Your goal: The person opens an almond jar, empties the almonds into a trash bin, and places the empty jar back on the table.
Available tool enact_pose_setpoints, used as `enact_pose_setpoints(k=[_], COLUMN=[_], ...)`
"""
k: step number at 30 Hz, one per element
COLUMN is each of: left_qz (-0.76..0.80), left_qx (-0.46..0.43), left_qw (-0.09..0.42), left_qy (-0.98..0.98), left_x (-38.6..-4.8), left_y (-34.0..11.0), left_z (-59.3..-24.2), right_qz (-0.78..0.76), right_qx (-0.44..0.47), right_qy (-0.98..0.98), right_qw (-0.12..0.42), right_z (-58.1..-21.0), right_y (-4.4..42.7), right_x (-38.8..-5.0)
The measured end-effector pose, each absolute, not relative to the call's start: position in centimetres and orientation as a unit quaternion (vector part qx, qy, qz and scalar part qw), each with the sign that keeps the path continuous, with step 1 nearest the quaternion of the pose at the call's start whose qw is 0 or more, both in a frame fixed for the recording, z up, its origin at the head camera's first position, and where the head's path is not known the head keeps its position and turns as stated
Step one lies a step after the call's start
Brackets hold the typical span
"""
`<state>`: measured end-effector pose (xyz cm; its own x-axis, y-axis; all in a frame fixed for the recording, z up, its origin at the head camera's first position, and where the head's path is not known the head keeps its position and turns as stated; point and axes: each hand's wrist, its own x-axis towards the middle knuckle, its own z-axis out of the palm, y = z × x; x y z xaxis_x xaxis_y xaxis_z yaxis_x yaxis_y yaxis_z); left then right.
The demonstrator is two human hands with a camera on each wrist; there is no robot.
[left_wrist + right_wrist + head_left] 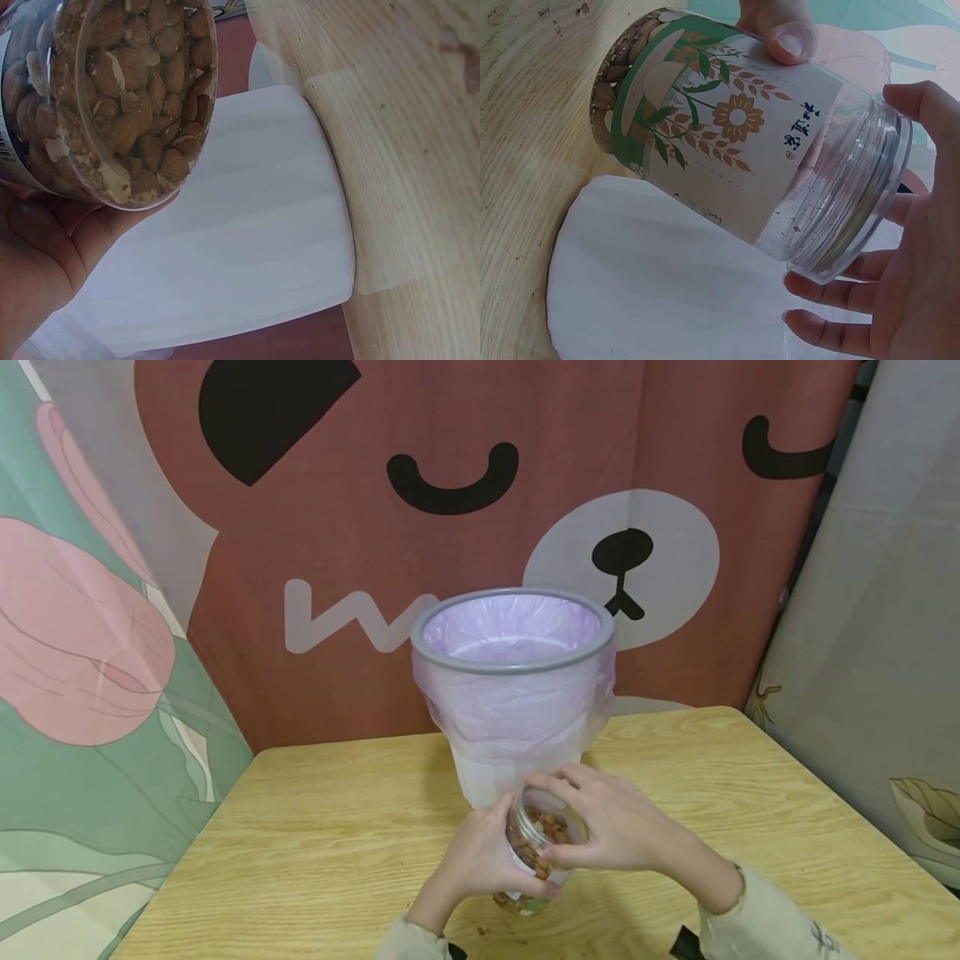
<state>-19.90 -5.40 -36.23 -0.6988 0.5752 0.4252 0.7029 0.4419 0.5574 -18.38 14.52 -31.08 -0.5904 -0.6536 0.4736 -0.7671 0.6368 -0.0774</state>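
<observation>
A clear plastic jar (735,127) with a floral paper label stands tilted in front of the bin, its mouth toward my right hand. Many almonds (142,90) fill its lower part. My left hand (480,853) grips the jar's body, with the thumb across its near side in the head view. At the mouth, my right hand (618,822) has its thumb and fingers spread around the rim of a clear lid (855,232). How tightly the lid sits on the neck is hard to tell.
Behind the jar, a white bin (472,777) with a grey rim (513,667) and a purple liner bag (517,710) stands on the wooden table (322,843). Small crumbs dot the tabletop near the jar. A printed bear curtain (322,527) hangs behind.
</observation>
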Motion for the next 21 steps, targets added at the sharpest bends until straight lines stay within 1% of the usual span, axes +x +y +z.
enact_pose_setpoints(k=[5,16,21], left_qz=[-0.37,-0.369,-0.371], left_qx=[-0.376,-0.383,-0.384], left_qw=[0.085,0.093,0.092], left_qy=[-0.846,-0.841,-0.84], left_x=[-19.87,-19.92,-19.93], left_y=[-5.45,-5.38,-5.41], left_z=[-36.19,-36.33,-36.24], right_qz=[0.141,0.152,0.162], right_qx=[0.422,0.464,0.479], right_qy=[-0.873,-0.847,-0.84], right_qw=[0.2,0.21,0.197], right_z=[-31.13,-31.2,-31.17], right_y=[14.59,14.68,14.87], right_x=[-18.44,-18.56,-18.7])
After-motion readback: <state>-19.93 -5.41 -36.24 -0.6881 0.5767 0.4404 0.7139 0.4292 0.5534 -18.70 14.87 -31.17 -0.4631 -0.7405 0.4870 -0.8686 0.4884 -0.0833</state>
